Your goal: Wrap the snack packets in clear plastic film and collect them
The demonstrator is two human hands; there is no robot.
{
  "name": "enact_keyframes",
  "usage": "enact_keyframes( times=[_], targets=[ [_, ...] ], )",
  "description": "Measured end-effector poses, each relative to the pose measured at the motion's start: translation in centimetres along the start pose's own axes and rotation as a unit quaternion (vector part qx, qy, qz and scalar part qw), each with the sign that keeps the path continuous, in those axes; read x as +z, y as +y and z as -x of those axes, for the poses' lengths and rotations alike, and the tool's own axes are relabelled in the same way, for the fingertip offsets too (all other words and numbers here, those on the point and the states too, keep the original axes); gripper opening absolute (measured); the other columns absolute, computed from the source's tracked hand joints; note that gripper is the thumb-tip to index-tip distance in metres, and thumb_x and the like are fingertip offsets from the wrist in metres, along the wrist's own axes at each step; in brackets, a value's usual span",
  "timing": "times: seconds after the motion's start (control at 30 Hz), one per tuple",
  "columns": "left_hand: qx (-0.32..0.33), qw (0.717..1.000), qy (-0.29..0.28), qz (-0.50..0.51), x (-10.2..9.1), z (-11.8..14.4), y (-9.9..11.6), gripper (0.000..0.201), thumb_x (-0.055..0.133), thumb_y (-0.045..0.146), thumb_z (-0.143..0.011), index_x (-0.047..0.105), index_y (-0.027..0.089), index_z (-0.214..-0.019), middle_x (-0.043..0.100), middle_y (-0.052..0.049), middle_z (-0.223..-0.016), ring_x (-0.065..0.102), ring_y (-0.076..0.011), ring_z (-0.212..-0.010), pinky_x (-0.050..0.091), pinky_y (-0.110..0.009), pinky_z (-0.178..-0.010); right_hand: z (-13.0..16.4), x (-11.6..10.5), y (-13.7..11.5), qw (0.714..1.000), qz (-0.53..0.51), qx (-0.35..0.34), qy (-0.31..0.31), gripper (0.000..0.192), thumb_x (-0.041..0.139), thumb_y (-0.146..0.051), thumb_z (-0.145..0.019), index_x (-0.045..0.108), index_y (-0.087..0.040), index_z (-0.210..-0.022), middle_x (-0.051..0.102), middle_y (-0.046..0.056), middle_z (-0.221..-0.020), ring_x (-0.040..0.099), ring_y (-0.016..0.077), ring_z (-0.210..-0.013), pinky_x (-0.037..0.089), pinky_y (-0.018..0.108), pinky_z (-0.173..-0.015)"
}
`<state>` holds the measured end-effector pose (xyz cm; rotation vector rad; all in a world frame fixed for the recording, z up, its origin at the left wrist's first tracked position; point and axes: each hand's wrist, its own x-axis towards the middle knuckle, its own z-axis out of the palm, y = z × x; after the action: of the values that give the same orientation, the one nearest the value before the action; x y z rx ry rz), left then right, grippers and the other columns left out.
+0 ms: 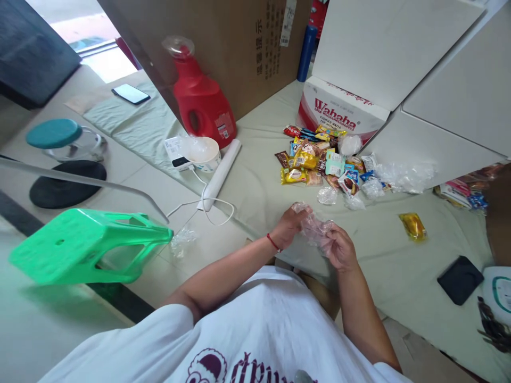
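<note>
A crumpled clear plastic bag (315, 232) is stretched between my two hands, close in front of my body. My left hand (290, 226), with a red bracelet at the wrist, pinches one end of it. The other end is gripped by the closed fingers of my right hand (340, 246). Beyond my hands lies a pile of small wrapped snacks (307, 157) in yellow, brown, blue and red packets. Balled-up pieces of clear plastic (327, 196) sit along the near side of the pile.
A Wahaha carton (339, 113) stands behind the snacks. To the left are a red detergent jug (203, 101), a paper tub (205, 154), a white roll (219, 175) and a looped cable (223, 203). A green stool (75, 242) lies on its side. A yellow packet (413, 227) rests at right.
</note>
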<state>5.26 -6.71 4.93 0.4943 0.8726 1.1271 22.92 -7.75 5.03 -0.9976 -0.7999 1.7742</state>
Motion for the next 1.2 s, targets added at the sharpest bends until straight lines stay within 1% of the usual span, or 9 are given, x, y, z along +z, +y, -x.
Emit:
enact_keyframes(
  times=[0.1,0.3,0.4,0.5,0.67,0.77,0.9,1.03,1.2],
  targets=[
    [0.045,0.999,0.015,0.024,-0.3,-0.6,-0.4,0.038,0.086,0.048,-0.073,0.068,0.018,-0.086,0.073,-0.007,-0.105,0.065,-0.0189,-0.09,0.05,-0.029,-0.074,0.3,-0.8,-0.4,0.999,-0.026,-0.015,0.014,0.011,0.075,-0.029,-0.07,0.069,-0.024,-0.077,0.076,0.003,-0.085,0.075,0.0265,-0.096,0.06,0.043,-0.096],
    [0.016,0.998,-0.029,0.044,-2.0,-0.4,-0.6,0.044,0.092,0.049,-0.068,0.064,0.017,-0.081,0.071,-0.007,-0.107,0.067,-0.0233,-0.108,0.055,-0.037,-0.091,1.0,-3.6,-2.3,0.99,-0.109,-0.019,0.089,0.014,0.073,-0.028,-0.067,0.059,-0.024,-0.068,0.08,0.007,-0.103,0.073,0.0312,-0.109,0.053,0.056,-0.107],
    [0.0,0.995,-0.072,0.065,-1.2,0.2,-0.3,0.054,0.094,0.052,-0.063,0.064,0.022,-0.097,0.067,-0.006,-0.118,0.069,-0.026,-0.11,0.057,-0.041,-0.089,1.2,-3.7,-2.6,0.989,-0.106,-0.006,0.101,0.014,0.073,-0.031,-0.067,0.061,-0.025,-0.072,0.08,0.006,-0.105,0.073,0.0335,-0.111,0.051,0.06,-0.109],
    [-0.012,0.996,-0.087,0.033,0.3,0.4,-0.2,0.068,0.099,0.045,-0.055,0.065,0.025,-0.111,0.067,-0.006,-0.12,0.07,-0.0213,-0.099,0.057,-0.038,-0.085,1.2,-3.0,-2.3,0.994,-0.088,0.01,0.066,0.016,0.073,-0.035,-0.068,0.06,-0.026,-0.071,0.079,0.006,-0.107,0.071,0.0356,-0.113,0.049,0.063,-0.11],
    [-0.012,0.998,-0.066,0.014,0.8,-0.5,-0.9,0.056,0.099,0.042,-0.054,0.072,0.015,-0.095,0.072,-0.006,-0.102,0.067,-0.017,-0.09,0.054,-0.034,-0.086,1.4,-2.9,-1.8,0.994,-0.08,-0.012,0.071,0.018,0.072,-0.038,-0.071,0.058,-0.027,-0.068,0.078,0.004,-0.103,0.07,0.0337,-0.113,0.048,0.061,-0.112],
    [-0.021,0.999,-0.031,-0.002,-0.1,-0.9,-1.3,0.053,0.1,0.041,-0.051,0.072,0.016,-0.088,0.071,-0.002,-0.086,0.065,-0.0142,-0.081,0.053,-0.031,-0.082,1.6,-3.7,-2.1,0.991,-0.088,-0.026,0.101,0.013,0.071,-0.036,-0.07,0.06,-0.028,-0.069,0.078,0.004,-0.104,0.069,0.0322,-0.115,0.047,0.06,-0.114],
    [-0.022,0.998,-0.019,-0.051,-1.9,-0.8,-1.0,0.048,0.097,0.044,-0.055,0.072,0.015,-0.083,0.067,0.002,-0.072,0.058,-0.0093,-0.064,0.046,-0.024,-0.064,1.7,-5.2,-3.2,0.986,-0.106,-0.035,0.127,0.009,0.067,-0.031,-0.069,0.059,-0.028,-0.066,0.077,0.003,-0.104,0.069,0.0303,-0.114,0.047,0.057,-0.116],
    [-0.026,0.993,-0.06,-0.101,-4.5,-0.1,1.0,0.046,0.096,0.043,-0.058,0.074,0.014,-0.085,0.065,0.001,-0.069,0.05,-0.0062,-0.055,0.035,-0.022,-0.055,1.2,-6.9,-4.8,0.986,-0.085,-0.044,0.14,0.007,0.067,-0.029,-0.069,0.061,-0.026,-0.066,0.077,0.004,-0.108,0.071,0.0285,-0.109,0.051,0.053,-0.111],
    [-0.044,0.963,-0.139,-0.225,-7.4,1.2,3.7,0.039,0.095,0.044,-0.063,0.078,0.015,-0.083,0.068,-0.004,-0.075,0.056,-0.0118,-0.068,0.043,-0.024,-0.064,-0.6,-8.4,-6.5,0.993,-0.025,-0.046,0.109,0.012,0.072,-0.034,-0.069,0.063,-0.026,-0.071,0.077,0.005,-0.111,0.072,0.0292,-0.104,0.055,0.052,-0.104]
  ],
)
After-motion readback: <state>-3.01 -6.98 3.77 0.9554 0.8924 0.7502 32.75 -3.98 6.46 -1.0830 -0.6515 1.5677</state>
